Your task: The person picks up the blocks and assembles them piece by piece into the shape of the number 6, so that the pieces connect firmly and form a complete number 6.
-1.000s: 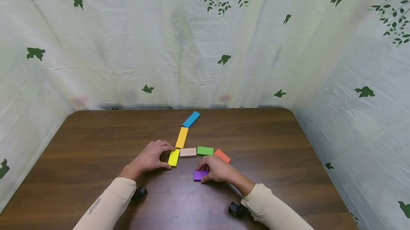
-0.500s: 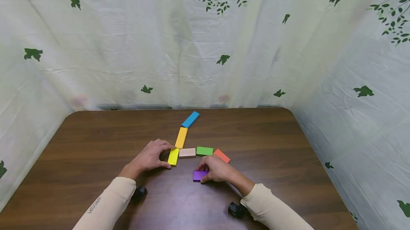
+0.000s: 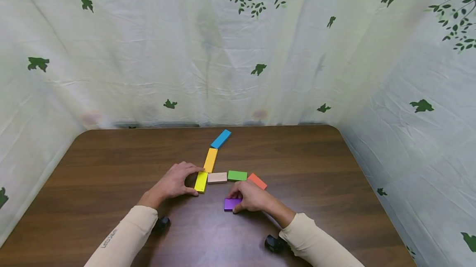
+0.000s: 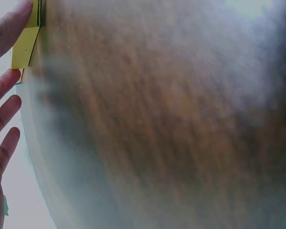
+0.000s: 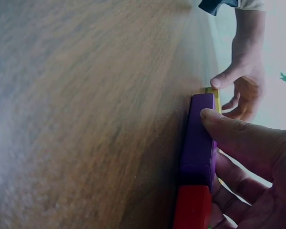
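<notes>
My left hand spans a yellow block lying flat on the table, thumb at its near end and index finger at its far end. The other fingers are spread apart in the left wrist view. My right hand pinches a purple block between thumb and fingers, its right part hidden under the hand. In the right wrist view, a red block shows right at the end of the purple block.
From the yellow block, an amber block and a blue block run toward the back. A pale pink block, a green block and an orange-red block run rightward. White leaf-printed curtains surround the wooden table.
</notes>
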`<state>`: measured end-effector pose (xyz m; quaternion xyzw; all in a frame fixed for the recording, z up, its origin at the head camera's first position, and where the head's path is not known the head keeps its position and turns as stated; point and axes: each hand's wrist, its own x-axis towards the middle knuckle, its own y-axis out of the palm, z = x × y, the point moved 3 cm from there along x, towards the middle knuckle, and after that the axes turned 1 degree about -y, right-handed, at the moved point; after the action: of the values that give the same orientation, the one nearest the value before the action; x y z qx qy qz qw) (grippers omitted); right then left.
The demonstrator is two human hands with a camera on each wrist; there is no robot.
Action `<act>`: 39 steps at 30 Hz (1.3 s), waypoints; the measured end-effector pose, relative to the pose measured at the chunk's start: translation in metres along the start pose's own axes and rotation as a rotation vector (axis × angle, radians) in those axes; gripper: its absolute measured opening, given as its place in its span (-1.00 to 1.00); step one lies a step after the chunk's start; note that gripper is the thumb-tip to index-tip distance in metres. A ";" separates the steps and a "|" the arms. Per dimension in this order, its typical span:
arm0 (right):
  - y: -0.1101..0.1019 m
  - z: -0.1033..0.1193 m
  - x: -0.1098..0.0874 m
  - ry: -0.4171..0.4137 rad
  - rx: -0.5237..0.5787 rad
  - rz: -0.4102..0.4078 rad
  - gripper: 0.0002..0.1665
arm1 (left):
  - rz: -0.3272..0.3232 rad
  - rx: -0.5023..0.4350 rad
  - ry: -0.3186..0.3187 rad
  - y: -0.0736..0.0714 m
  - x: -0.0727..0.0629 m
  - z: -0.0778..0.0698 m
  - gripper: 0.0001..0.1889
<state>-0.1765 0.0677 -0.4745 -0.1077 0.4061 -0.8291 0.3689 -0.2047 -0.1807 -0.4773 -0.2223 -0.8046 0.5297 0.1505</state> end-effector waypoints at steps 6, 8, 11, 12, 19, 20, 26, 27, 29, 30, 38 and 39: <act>0.000 0.000 0.000 0.010 0.002 -0.001 -0.63 | 0.008 -0.021 -0.012 -0.001 0.000 0.001 -0.23; 0.001 0.000 0.000 0.014 0.003 0.001 -0.63 | 0.002 -0.017 -0.004 -0.002 0.000 0.001 -0.22; 0.001 0.000 0.000 0.012 0.003 0.001 -0.62 | -0.006 -0.022 0.003 -0.003 0.000 0.001 -0.23; 0.001 0.000 0.000 0.009 0.004 -0.001 -0.62 | -0.007 -0.020 0.005 -0.003 0.000 0.001 -0.24; 0.001 0.001 0.000 -0.005 -0.022 -0.003 -0.61 | 0.005 0.026 0.001 -0.010 0.006 0.000 -0.33; 0.001 0.001 0.000 -0.004 -0.026 -0.001 -0.60 | 0.009 0.043 0.005 -0.011 0.008 0.000 -0.33; 0.000 0.003 0.000 0.006 -0.035 0.003 -0.60 | 0.084 0.134 0.024 -0.019 0.019 -0.001 -0.22; 0.000 0.003 -0.001 0.007 -0.034 0.003 -0.60 | 0.103 0.146 0.030 -0.020 0.021 -0.002 -0.20; 0.000 0.002 -0.001 0.010 -0.030 0.003 -0.60 | 0.143 0.171 0.049 -0.021 0.025 -0.004 -0.17; 0.000 0.002 0.000 0.012 -0.027 0.003 -0.60 | 0.162 0.181 0.057 -0.022 0.027 -0.005 -0.15; 0.000 0.000 -0.001 0.007 -0.032 0.005 -0.61 | 0.256 0.280 0.117 -0.020 0.038 -0.009 -0.05; 0.000 0.000 0.000 0.005 -0.034 0.004 -0.60 | 0.260 0.293 0.123 -0.020 0.038 -0.008 -0.04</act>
<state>-0.1762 0.0678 -0.4743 -0.1113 0.4213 -0.8215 0.3678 -0.2376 -0.1610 -0.4552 -0.3320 -0.6728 0.6413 0.1606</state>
